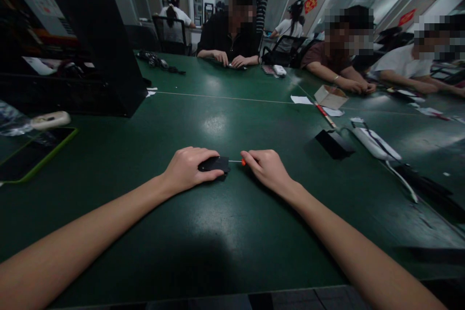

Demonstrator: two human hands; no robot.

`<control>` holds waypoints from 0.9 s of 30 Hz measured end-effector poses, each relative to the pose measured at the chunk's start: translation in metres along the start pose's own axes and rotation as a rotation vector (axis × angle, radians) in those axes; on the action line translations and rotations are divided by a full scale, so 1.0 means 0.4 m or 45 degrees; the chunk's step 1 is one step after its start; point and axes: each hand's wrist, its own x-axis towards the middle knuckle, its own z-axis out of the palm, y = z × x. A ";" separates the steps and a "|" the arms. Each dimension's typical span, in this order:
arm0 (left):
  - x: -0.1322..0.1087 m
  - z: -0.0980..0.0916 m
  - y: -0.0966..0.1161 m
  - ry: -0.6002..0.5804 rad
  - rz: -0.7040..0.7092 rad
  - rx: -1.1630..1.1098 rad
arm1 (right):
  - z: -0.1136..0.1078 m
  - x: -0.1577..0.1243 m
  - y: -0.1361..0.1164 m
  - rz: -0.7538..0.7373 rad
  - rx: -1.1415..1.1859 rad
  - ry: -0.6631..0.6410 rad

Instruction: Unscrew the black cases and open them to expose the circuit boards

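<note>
Near the middle of the green table (145,252), my left hand (187,170) is closed around a small flat black box-like piece (215,164), thumb along the near side and fingers along the far side. My right hand (267,167) grips a screwdriver (243,161) with an orange-red handle end showing; the rest of the handle is hidden in the fist. Its thin metal shaft lies level and points left, with the tip at the black piece's right edge. Whether the tip sits inside the piece I cannot tell.
On the left are a green-edged tablet-like device (39,152), a clear plastic bottle (12,118) and a tall black frame (105,38). To the right lie a black block (333,144), a white power strip (376,143) and an open cardboard box (330,97). Several people sit across the table.
</note>
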 end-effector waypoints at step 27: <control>-0.001 0.002 -0.004 0.005 0.040 0.005 | -0.003 0.007 0.013 0.024 0.169 -0.089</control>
